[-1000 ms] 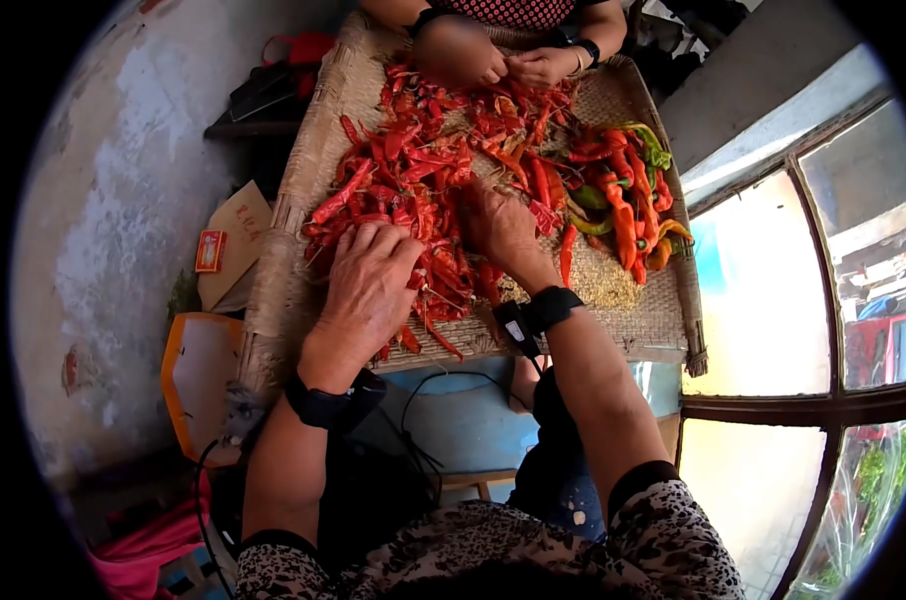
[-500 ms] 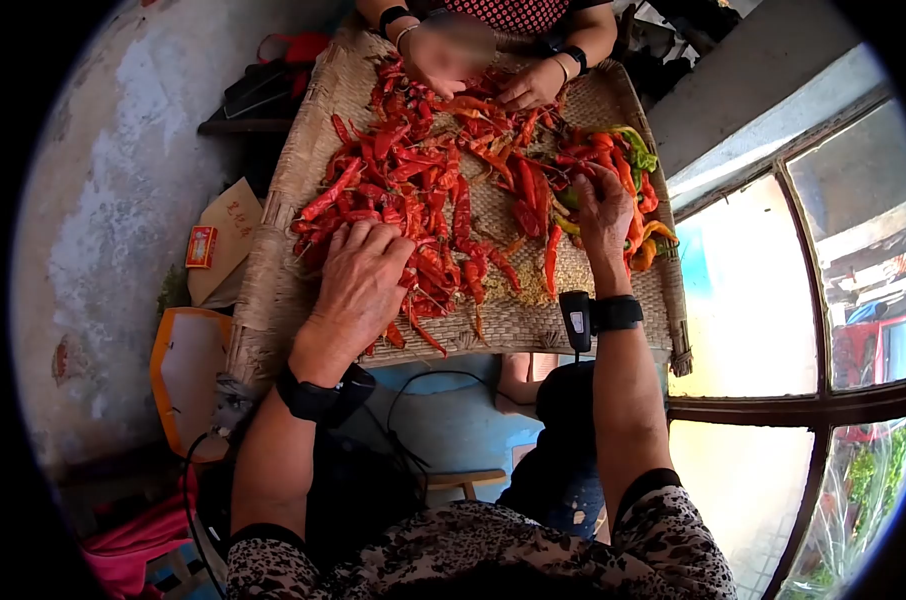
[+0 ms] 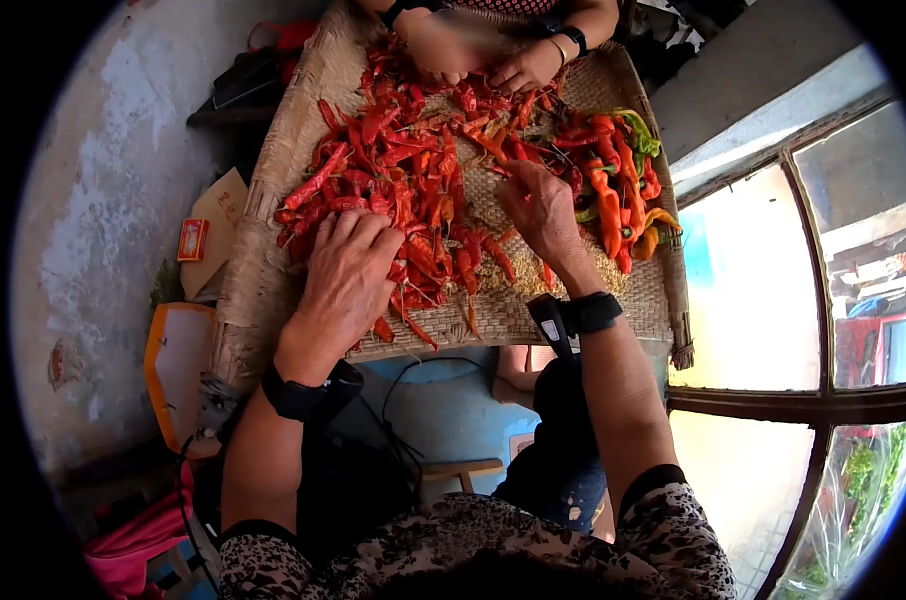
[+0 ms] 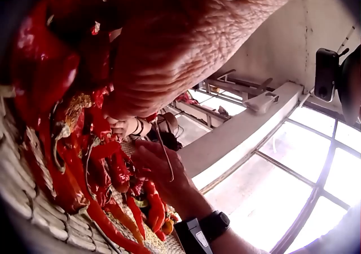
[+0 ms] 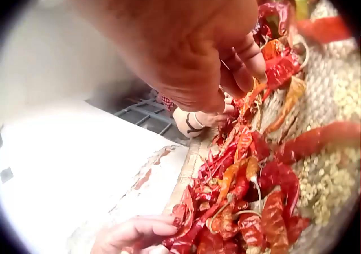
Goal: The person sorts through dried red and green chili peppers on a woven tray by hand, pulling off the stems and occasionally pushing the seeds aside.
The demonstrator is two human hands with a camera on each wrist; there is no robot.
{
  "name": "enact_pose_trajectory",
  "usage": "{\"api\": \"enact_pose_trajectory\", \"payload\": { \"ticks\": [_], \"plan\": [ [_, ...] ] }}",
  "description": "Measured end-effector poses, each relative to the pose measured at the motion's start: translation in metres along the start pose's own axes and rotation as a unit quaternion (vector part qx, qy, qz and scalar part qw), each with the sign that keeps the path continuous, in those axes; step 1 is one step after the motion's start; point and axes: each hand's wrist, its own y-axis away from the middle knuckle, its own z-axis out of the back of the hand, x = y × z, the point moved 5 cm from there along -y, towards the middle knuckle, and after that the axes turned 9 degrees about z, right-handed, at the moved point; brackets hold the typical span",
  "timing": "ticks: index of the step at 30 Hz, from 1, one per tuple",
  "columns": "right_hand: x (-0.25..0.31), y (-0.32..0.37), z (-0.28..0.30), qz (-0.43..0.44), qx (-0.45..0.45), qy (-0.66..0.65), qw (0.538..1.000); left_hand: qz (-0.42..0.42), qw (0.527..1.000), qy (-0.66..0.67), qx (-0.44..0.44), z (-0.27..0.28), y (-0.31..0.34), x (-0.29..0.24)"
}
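Observation:
A wide woven tray [image 3: 263,270] carries a heap of dried red chillies [image 3: 403,170]. My left hand [image 3: 358,235] rests palm down on the near part of the heap, fingers spread and nearly straight. My right hand [image 3: 518,180] is over the middle of the tray, its fingers [image 5: 242,56] curled with their tips on a red chilli [image 5: 256,87]. The left wrist view shows that hand [image 4: 155,164] from the side, above the chillies [image 4: 113,169]. To its right lies a separate bunch of orange, red and green chillies [image 3: 618,190].
Another person's two hands [image 3: 453,50] work in the chillies at the tray's far edge. Loose seeds [image 3: 518,275] cover the near right of the tray. A window frame [image 3: 773,400] runs along the right. A small orange box [image 3: 191,240] and cardboard [image 3: 223,205] lie to the left.
My right hand has come back from the orange and green bunch at the right to the red heap in the middle. The left hand has stayed on the heap.

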Motion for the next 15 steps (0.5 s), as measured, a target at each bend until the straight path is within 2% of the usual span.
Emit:
{"api": "enact_pose_trajectory", "payload": {
  "ticks": [1,2,4,7,12,15],
  "plan": [
    [0.005,0.002,-0.019,-0.055,0.046,-0.047,0.996,-0.001,1.000,0.001,0.003,-0.001,0.000,-0.001],
    [0.011,0.002,-0.033,0.013,0.049,0.012,0.999,-0.007,1.000,0.007,-0.003,-0.001,0.000,-0.003],
    [0.011,0.002,-0.050,-0.050,0.109,0.028,0.992,-0.011,1.000,0.016,-0.011,-0.001,0.000,-0.005],
    [0.013,-0.003,-0.069,0.003,0.106,0.059,0.993,-0.009,0.999,0.028,-0.017,0.000,0.001,-0.003],
    [0.020,-0.014,-0.082,-0.010,0.067,0.041,0.997,-0.011,0.999,0.044,-0.028,0.006,0.001,0.000],
    [0.023,-0.022,-0.055,-0.120,0.063,-0.071,0.988,-0.001,0.998,0.051,-0.047,0.014,0.000,0.007]
  ]
}}
